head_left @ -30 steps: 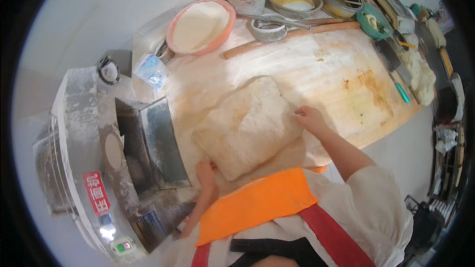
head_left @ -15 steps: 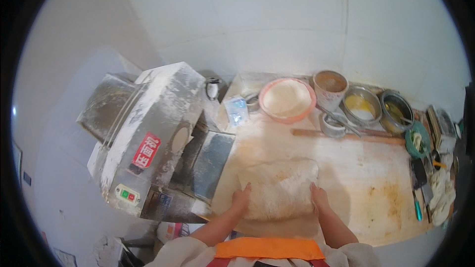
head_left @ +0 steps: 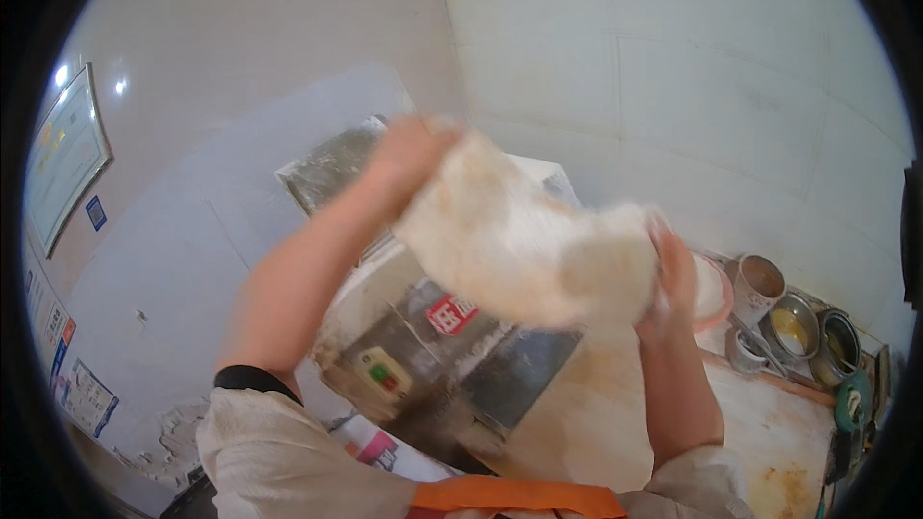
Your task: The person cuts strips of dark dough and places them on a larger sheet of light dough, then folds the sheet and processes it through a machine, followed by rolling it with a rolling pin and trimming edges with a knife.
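Pale cream, flour-dusted dough sheet (head_left: 524, 245); grey floured machine (head_left: 433, 346) with red label, green button; orange apron edge (head_left: 519, 497).

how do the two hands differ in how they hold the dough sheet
The left hand grips the dough sheet at its upper left end, raised high near the top of the machine; the right hand holds the lower right end, closer to the floured board. The left forearm stretches long across the view; the right one rises short and upright. Both are bare, blurred, and hold the dough clear of the board.
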{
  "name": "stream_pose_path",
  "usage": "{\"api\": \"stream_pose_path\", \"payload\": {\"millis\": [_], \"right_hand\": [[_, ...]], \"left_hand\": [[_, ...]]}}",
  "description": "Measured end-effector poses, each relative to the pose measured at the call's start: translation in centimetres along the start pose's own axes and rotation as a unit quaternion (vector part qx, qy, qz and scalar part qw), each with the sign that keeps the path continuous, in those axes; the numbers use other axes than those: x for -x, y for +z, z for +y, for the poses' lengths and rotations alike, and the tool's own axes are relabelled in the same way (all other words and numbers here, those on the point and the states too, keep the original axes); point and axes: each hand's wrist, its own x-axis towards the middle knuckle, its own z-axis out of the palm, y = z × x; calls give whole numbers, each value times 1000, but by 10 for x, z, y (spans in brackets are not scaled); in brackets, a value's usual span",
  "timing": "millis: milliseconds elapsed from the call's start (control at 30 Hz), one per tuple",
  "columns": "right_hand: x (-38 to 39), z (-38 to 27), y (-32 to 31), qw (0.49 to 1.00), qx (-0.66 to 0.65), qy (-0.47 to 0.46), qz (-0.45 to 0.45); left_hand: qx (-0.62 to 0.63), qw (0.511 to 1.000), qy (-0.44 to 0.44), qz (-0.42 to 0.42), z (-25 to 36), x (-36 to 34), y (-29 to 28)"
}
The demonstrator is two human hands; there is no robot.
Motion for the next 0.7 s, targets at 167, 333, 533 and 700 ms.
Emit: {"api": "stream_pose_path", "payload": {"millis": [167, 333, 533, 700], "right_hand": [[-119, 72, 143, 970, -112, 47, -209], [-94, 154, 170, 940, -19, 197, -279], [-53, 172, 82, 893, 328, -148, -269], [-91, 144, -18, 914, 399, 64, -7]], "left_hand": [[-325, 910, 168, 196, -8, -126, -110], [-554, 813, 123, 134, -159, -196, -133], [-574, 801, 85, -145, -271, -154, -98], [-580, 778, 162, -180, -279, -124, -65]]}}
